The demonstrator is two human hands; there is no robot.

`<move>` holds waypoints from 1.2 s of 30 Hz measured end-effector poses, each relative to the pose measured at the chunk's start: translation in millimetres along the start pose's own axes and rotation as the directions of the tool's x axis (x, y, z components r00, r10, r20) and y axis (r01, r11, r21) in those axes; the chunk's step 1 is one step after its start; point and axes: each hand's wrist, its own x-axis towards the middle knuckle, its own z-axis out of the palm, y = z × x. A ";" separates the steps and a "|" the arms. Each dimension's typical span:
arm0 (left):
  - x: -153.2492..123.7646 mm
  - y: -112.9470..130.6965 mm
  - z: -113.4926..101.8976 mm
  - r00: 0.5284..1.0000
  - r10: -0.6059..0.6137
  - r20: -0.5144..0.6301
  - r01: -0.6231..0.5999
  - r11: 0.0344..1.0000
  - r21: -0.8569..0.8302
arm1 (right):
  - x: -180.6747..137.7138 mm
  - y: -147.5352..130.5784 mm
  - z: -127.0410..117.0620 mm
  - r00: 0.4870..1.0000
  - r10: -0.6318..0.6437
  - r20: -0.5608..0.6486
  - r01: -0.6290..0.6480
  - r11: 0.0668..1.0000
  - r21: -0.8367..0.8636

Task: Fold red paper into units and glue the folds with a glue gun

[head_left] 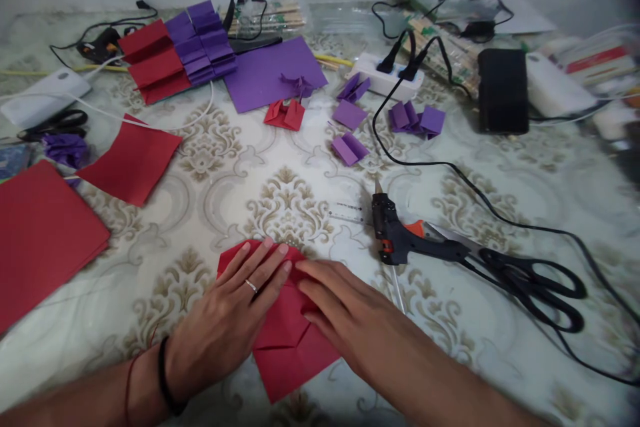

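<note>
A folded red sheet of paper (283,320) lies on the table in front of me, with crease lines across its middle and its upper edge slightly raised. My left hand (233,310) rests flat over its upper left part, fingers stretched out and a ring on one of them. On the upper right part, the fingers of my right hand (345,310) lie extended and press down on the paper; its thumb is not clearly visible. The fingertips of both hands nearly meet near the top fold.
To the right lie a black glue gun (393,230) and scissors (535,287), with a cord (450,163) running past. Red sheets (45,240) are at left. Farther back are folded purple pieces (350,149), a small red piece (285,115), a purple sheet (275,73) and a power strip (387,77).
</note>
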 end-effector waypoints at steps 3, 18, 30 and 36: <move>0.5 -0.1 0.0 1.000 -0.002 0.021 0.002 1.000 -0.017 | 8.5 -0.9 -2.2 1.000 -0.016 0.012 0.016 0.999 -0.051; 2.8 0.5 -0.8 1.000 -0.016 -0.019 0.014 0.998 -0.056 | -2.8 8.8 -17.6 0.997 -0.055 0.052 0.063 0.986 -0.155; 4.1 2.4 -3.3 1.000 -0.002 0.017 0.002 1.000 0.027 | -15.2 7.0 -16.5 0.987 -0.131 0.091 0.143 0.980 -0.137; 1.0 0.6 -3.0 0.999 0.009 0.042 -0.012 0.998 0.067 | -2.0 5.7 -19.8 0.991 -0.105 0.082 0.114 0.986 -0.117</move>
